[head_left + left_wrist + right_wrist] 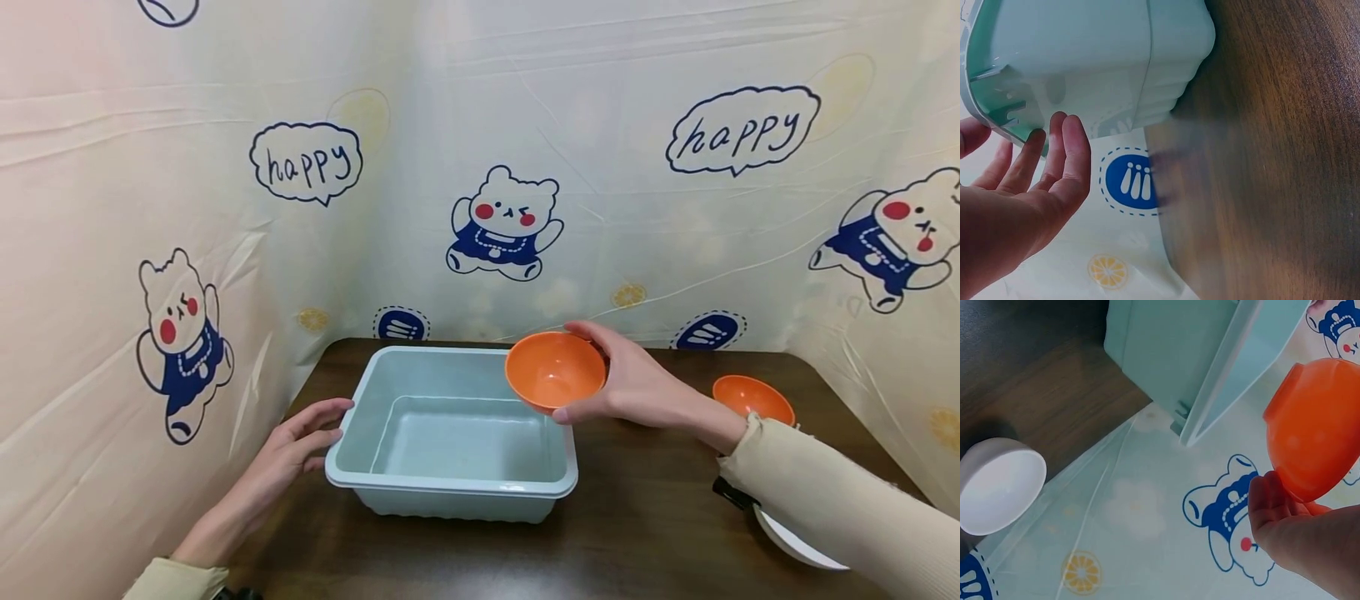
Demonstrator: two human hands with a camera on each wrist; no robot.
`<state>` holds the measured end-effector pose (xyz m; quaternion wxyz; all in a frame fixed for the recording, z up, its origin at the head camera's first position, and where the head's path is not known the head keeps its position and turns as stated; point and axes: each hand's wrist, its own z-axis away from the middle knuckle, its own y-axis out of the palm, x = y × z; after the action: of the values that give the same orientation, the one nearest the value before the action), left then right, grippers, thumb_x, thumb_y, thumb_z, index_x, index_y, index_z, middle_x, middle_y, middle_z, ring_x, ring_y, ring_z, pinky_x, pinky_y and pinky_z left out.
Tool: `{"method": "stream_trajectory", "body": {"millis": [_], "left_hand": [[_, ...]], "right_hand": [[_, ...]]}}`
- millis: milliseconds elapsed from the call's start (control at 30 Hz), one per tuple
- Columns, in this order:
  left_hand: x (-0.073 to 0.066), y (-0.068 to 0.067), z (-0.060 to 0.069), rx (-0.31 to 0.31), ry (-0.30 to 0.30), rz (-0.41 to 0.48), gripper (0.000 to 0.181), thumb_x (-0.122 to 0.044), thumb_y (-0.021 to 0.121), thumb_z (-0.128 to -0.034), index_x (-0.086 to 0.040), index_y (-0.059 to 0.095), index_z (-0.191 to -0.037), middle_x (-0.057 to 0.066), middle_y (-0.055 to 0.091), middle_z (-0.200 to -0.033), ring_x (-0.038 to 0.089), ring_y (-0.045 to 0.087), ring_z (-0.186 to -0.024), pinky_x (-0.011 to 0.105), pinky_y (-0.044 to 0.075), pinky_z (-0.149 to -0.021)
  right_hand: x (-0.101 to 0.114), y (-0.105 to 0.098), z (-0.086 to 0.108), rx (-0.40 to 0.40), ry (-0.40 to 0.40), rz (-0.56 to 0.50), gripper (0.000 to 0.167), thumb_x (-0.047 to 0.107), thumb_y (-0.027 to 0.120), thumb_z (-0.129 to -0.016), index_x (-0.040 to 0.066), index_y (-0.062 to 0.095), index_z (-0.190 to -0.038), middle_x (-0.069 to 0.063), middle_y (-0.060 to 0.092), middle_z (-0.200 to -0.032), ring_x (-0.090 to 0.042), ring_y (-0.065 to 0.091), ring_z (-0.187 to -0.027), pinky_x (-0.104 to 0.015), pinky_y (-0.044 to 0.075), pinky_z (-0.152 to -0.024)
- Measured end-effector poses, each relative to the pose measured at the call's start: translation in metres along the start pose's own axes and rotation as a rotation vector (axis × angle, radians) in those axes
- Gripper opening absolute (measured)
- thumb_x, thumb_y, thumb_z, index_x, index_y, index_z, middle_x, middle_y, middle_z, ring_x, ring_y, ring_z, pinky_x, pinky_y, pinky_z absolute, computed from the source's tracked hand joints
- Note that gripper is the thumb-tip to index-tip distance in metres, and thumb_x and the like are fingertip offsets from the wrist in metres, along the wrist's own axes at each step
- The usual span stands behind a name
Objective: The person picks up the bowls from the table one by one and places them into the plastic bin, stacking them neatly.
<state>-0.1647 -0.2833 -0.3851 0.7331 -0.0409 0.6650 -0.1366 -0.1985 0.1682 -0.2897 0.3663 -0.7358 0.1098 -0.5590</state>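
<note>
An orange bowl (555, 372) is held up above the right end of the pale blue plastic basin (453, 485). My right hand (637, 379) grips it by its right side, with the bowl's opening tilted towards me. In the right wrist view, the orange bowl (1316, 431) hides part of the fingers. The basin's inside looks bare in the head view. At the basin's left rim, my left hand (292, 446) touches the edge with loosely extended fingers. In the left wrist view, those fingers (1075, 147) lie along the basin's outer wall below the rim.
A second orange bowl (752, 396) stands at the right of the dark wooden table (637, 525). Partly under my right sleeve lies a white dish (798, 542). The right wrist view shows a white bowl (1004, 487) near the table's edge. Printed cloth (420, 167) surrounds the table.
</note>
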Motion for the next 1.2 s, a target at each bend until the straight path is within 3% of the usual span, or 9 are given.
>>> {"method": "stream_trajectory", "body": {"millis": [467, 900, 1200], "left_hand": [[-0.001, 0.001, 0.001, -0.008, -0.002, 0.001, 0.054, -0.02, 0.057, -0.1095, -0.002, 0.04, -0.158, 0.026, 0.039, -0.161, 0.015, 0.061, -0.115, 0.036, 0.058, -0.088], [-0.001, 0.001, -0.001, -0.008, -0.026, -0.008, 0.056, -0.022, 0.056, -0.1096, -0.004, 0.038, -0.159, 0.025, 0.038, -0.162, 0.022, 0.06, -0.119, 0.037, 0.058, -0.088], [-0.001, 0.001, 0.0, -0.01, -0.02, -0.003, 0.055, -0.022, 0.057, -0.1094, -0.004, 0.039, -0.158, 0.025, 0.039, -0.161, 0.021, 0.06, -0.118, 0.037, 0.058, -0.088]], "right_hand": [[0.008, 0.012, -0.019, 0.046, -0.008, 0.037, 0.11, 0.048, 0.093, -0.069, 0.013, 0.04, -0.159, -0.005, 0.054, -0.147, -0.026, 0.053, -0.127, -0.048, 0.053, -0.098], [0.015, 0.021, -0.039, 0.095, 0.019, 0.065, 0.111, 0.046, 0.094, -0.068, 0.011, 0.04, -0.158, -0.006, 0.055, -0.145, -0.026, 0.054, -0.125, -0.047, 0.053, -0.099], [0.018, 0.031, -0.053, 0.124, -0.017, 0.067, 0.109, 0.043, 0.093, -0.068, 0.009, 0.041, -0.158, -0.005, 0.057, -0.141, -0.024, 0.055, -0.122, -0.046, 0.052, -0.098]]}}
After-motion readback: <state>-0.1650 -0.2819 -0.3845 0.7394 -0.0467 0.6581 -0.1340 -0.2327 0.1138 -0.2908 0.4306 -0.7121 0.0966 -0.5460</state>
